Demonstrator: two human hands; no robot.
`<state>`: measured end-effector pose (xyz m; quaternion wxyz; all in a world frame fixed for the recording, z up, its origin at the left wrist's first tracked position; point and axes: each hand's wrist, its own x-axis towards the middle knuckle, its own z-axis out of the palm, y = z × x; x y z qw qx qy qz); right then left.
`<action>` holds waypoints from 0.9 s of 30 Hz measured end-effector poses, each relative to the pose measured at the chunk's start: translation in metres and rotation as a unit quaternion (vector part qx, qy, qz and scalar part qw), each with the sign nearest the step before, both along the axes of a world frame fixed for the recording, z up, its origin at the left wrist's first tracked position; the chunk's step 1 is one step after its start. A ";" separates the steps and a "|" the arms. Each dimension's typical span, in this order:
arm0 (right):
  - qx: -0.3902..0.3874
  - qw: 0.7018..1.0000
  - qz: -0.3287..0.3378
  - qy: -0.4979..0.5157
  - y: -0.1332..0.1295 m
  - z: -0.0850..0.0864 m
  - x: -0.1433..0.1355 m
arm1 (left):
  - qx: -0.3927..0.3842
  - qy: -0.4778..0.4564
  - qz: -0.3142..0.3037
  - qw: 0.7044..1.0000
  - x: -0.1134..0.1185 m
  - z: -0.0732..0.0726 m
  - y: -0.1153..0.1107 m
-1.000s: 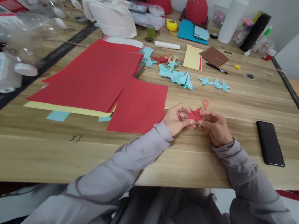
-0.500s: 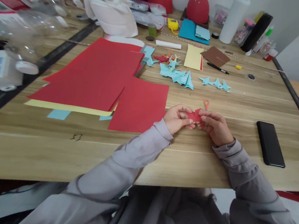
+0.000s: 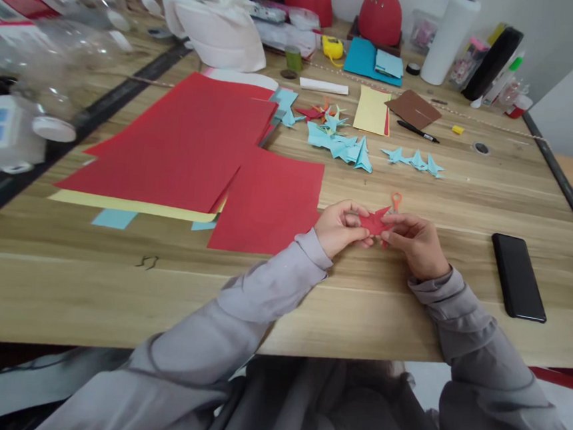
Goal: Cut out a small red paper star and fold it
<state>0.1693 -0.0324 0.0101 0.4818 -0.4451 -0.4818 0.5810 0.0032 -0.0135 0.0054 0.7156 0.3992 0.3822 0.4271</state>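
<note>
Pinching a small folded red paper piece [image 3: 373, 222] between them, the left hand [image 3: 338, 229] and the right hand [image 3: 414, 243] meet low over the bench [image 3: 419, 186], near its front edge and a little right of the middle. Each hand is closed on the paper with thumb and fingertips, the left on its left end, the right on its right end. Against the pictures from a second and half a second back, very little has shifted: the hands sit in nearly the same spot, the right fingers have crept slightly along the paper's edge, and the folded piece shows a pointed flap standing up at its far side much as before. I judge this as slow, fine creasing of one fold rather than a fresh step.

Just beyond the right hand an orange loop handle [image 3: 395, 199] pokes out, probably of scissors, though the rest is hidden. Left of the hands a loose red sheet [image 3: 268, 200] lies flat, overlapping a larger stack of red sheets [image 3: 183, 139] with yellow and blue paper under it. Farther off lie blue folded paper shapes [image 3: 342, 146], in a cluster and a short row. A black phone [image 3: 516, 275] rests well to the right, apart from the hands. The far edge holds clutter, including a white roll [image 3: 447, 35].
</note>
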 end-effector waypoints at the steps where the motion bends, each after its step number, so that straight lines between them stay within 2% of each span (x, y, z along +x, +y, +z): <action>1: 0.001 1.000 -0.003 -0.004 0.000 0.000 0.000 | 0.002 0.000 0.000 1.000 0.000 0.000 0.000; 7: 0.006 1.000 -0.002 -0.003 0.000 -0.001 -0.001 | 0.014 0.005 0.019 1.000 0.001 -0.002 0.000; 15: 0.016 0.999 0.013 -0.046 -0.003 -0.001 -0.005 | 0.052 0.013 0.006 0.999 0.002 -0.005 -0.001; 22: 0.016 1.000 0.008 -0.012 -0.003 -0.001 -0.002 | 0.017 -0.005 -0.020 1.000 -0.002 0.000 0.000; 27: 0.027 0.999 -0.011 -0.015 -0.002 0.001 -0.001 | 0.003 -0.011 -0.007 1.000 -0.002 0.001 0.001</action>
